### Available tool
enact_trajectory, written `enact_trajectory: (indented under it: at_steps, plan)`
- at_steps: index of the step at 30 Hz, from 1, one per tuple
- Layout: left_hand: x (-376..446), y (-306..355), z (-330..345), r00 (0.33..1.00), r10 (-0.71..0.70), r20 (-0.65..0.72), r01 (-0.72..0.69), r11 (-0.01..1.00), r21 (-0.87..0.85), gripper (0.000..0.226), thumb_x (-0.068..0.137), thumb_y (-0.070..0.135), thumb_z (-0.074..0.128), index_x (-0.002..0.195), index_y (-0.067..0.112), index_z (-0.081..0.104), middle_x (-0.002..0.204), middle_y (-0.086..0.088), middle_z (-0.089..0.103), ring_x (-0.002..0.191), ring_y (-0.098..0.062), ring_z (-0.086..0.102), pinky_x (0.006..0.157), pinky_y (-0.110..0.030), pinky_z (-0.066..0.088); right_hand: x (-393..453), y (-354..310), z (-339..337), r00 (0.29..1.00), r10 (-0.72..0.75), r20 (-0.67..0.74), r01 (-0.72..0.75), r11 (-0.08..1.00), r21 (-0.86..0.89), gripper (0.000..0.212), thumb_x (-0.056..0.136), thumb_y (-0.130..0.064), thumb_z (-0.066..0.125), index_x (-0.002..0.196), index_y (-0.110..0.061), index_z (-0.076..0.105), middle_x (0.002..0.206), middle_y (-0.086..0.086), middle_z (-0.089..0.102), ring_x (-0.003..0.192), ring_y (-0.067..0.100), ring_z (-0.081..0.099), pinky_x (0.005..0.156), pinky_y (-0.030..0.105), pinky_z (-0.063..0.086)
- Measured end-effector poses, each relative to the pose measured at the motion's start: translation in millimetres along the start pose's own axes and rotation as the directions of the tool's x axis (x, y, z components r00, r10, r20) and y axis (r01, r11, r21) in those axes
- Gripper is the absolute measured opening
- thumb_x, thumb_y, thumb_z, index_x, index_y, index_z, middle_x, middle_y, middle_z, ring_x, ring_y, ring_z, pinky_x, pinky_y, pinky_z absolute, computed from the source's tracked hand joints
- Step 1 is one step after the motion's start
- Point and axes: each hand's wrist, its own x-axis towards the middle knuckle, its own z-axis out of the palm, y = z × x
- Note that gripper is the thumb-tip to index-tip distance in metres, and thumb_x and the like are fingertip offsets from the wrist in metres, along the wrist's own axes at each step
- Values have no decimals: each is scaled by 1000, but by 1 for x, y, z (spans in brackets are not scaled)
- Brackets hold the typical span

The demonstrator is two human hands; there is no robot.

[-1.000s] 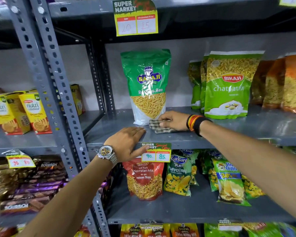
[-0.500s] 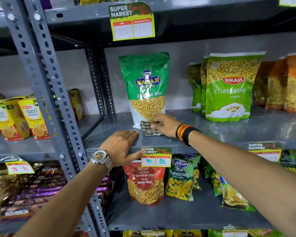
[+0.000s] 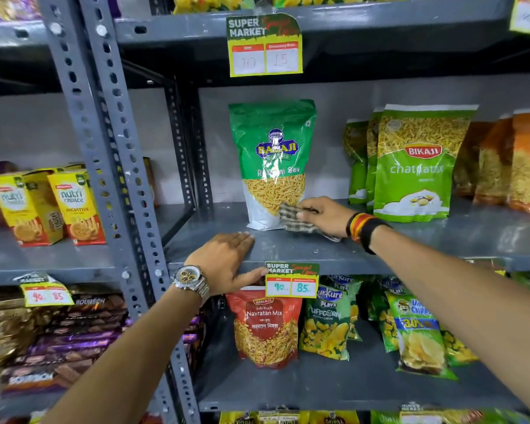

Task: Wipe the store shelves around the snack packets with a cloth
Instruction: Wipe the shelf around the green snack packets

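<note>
My right hand [image 3: 323, 216] pinches the soft, light checked cloth [image 3: 294, 220] on the grey metal shelf [image 3: 410, 243], touching the green sev pouch [image 3: 273, 160]; my left hand [image 3: 227, 261] lies flat, open, nearer.

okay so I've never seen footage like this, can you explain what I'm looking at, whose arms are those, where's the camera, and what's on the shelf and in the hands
There is no machine here. The two arms belong to a person, and the single picture comes from a wide-angle camera worn on that person's head, looking forward and down, so you see what they see.

The person faces a grey metal store shelf. The right hand presses a checked cloth onto the shelf at the foot of a tall green sev packet that stands upright; the cloth touches the packet's lower right corner. The left hand, with a wristwatch, lies flat on the shelf's front edge and holds nothing.

To the right stand green Bikaji packets. On the shelf below are a red Navratan Mix packet and other snacks.
</note>
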Motion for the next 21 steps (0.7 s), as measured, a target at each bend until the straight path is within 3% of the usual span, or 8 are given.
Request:
enact_trajectory:
  at_steps: [6, 10, 13, 15, 17, 19, 21]
  plan:
    - [-1, -1, 1, 1000, -14, 1, 14, 1000, 4, 93, 93, 78, 30, 145, 3, 47, 146, -16, 53, 133, -31, 51, 112, -43, 41, 13, -3, 36, 999, 7, 39, 1, 979, -203, 39, 97, -32, 51, 131, -14, 56, 137, 6, 55, 127, 24, 50, 110, 41, 37]
    - [-1, -2, 1, 1000, -6, -15, 6, 1000, 9, 93, 93, 77, 30, 143, 2, 49, 145, -17, 55, 131, -31, 53, 110, -42, 41, -9, -8, 5, 964, 22, 265, 18, 989, -146, 35, 96, -33, 54, 125, -15, 59, 117, -9, 58, 106, 7, 52, 95, 22, 36]
    - [-1, -1, 1, 1000, 3, -17, -3, 1000, 6, 93, 93, 78, 30, 142, 2, 51, 143, -17, 57, 129, -32, 55, 109, -42, 43, -14, 5, -4, 994, 34, 108, -29, 998, -50, 29, 97, -25, 54, 121, -10, 61, 122, 8, 65, 103, 13, 55, 90, 25, 38]
    - [-1, 0, -1, 1000, -7, -12, 7, 1000, 7, 92, 93, 77, 31, 143, 3, 49, 145, -16, 55, 131, -31, 54, 110, -41, 41, -11, 19, 3, 996, 89, -8, -89, 977, -195, 35, 97, -35, 51, 126, -18, 59, 132, 12, 58, 115, 24, 54, 102, 36, 39]
    - [-2, 1, -3, 1000, -11, -9, 11, 1000, 2, 92, 92, 78, 30, 143, 4, 50, 145, -16, 55, 131, -31, 54, 110, -41, 41, -17, 21, 13, 993, 110, -35, -115, 923, -367, 43, 93, -54, 45, 129, -33, 54, 131, 6, 54, 124, 32, 47, 107, 52, 35]
    - [-2, 1, -3, 1000, -13, -2, 13, 1000, -1, 94, 92, 79, 28, 143, 3, 50, 144, -16, 56, 130, -31, 55, 110, -42, 42, -33, 14, 19, 999, 26, 46, -9, 943, -333, 46, 89, -62, 44, 126, -37, 54, 120, 1, 54, 117, 29, 49, 102, 50, 38]
    - [-2, 1, -3, 1000, -11, 9, 11, 1000, -13, 95, 91, 79, 27, 142, 3, 51, 142, -16, 57, 129, -31, 56, 109, -42, 44, -51, 8, 13, 984, -71, 163, 102, 976, -194, 42, 91, -50, 53, 126, -27, 57, 119, -1, 54, 114, 20, 52, 100, 38, 41]
